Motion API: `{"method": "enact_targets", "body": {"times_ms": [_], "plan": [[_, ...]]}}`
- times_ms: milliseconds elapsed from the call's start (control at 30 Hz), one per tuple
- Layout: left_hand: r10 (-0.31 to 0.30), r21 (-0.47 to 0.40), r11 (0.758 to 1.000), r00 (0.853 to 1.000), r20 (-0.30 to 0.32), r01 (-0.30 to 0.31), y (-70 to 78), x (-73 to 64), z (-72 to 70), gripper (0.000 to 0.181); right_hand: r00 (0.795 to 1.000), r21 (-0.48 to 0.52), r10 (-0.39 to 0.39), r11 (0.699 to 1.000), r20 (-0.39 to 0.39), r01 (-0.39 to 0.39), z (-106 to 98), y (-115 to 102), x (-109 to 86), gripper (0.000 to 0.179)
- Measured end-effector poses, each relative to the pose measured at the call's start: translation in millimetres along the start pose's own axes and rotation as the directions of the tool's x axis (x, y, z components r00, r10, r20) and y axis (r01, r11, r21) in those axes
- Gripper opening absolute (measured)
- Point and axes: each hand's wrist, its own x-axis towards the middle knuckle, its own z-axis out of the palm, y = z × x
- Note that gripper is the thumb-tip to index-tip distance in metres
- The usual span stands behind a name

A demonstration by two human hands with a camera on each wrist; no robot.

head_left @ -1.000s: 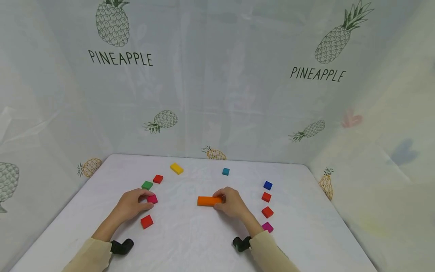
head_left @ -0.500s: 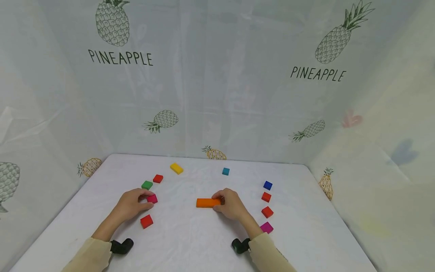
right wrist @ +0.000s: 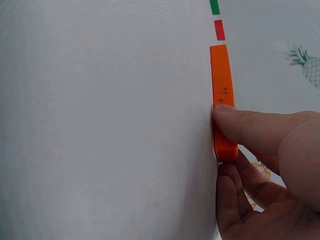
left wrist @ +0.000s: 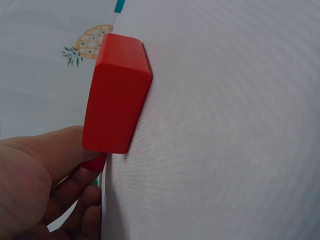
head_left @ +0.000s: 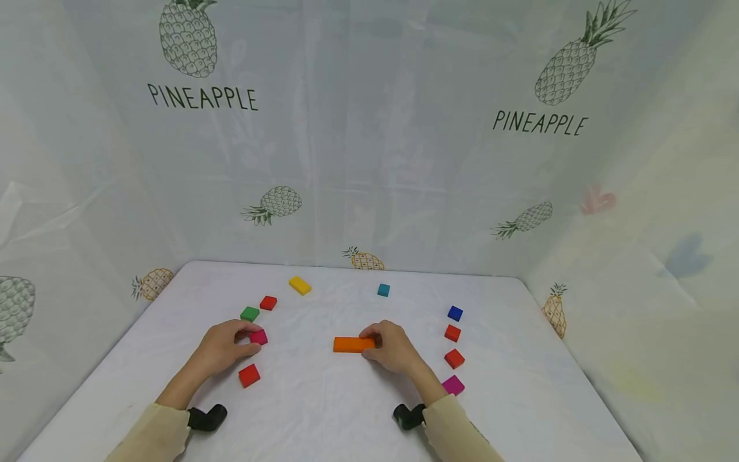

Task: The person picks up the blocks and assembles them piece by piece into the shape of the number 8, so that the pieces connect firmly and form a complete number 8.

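On the left of the white table, my left hand [head_left: 222, 348] pinches a pink block [head_left: 258, 337] between thumb and fingers. Just in front of that hand lies a red block [head_left: 249, 376]; it looms large as a red block [left wrist: 117, 95] in the left wrist view and mostly hides the pink one. Near the middle, my right hand [head_left: 394, 347] grips the right end of a long orange block [head_left: 351, 344] lying flat. The right wrist view shows the thumb across the side of the orange block [right wrist: 222, 75], with the other fingers at its near end.
Behind the left hand are green [head_left: 250, 314], red [head_left: 268, 303] and yellow [head_left: 300, 285] blocks. A teal block [head_left: 383, 290] lies at the back. Down the right run blue [head_left: 455, 313], red [head_left: 453, 333], red [head_left: 454, 359] and magenta [head_left: 453, 385] blocks. Pineapple-print curtains [head_left: 369, 128] surround the table.
My right hand and the orange block have shifted slightly left and toward me, then stayed put. The left hand holds its place on the pink block.
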Motion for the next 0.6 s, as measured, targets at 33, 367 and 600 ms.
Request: {"method": "enact_targets", "body": {"times_ms": [33,367,600], "plan": [[0.001,0.001,1.0,1.0,0.0,-0.001,0.3,0.0,-0.2,0.041,1.0,0.004,0.001,1.0,0.006,-0.001,-0.8,0.0,0.0,0.024],[0.011,0.005,1.0,1.0,-0.006,-0.011,0.4,0.2,0.9,0.041,0.996,0.051,0.015,0.999,0.083,-0.019,-9.7,2.3,-0.1,0.025],[0.0,0.009,1.0,1.0,-0.003,0.0,0.5,1.1,0.7,0.042,0.996,0.072,0.023,0.997,0.086,-0.029,-8.4,5.4,2.1,0.025]]}}
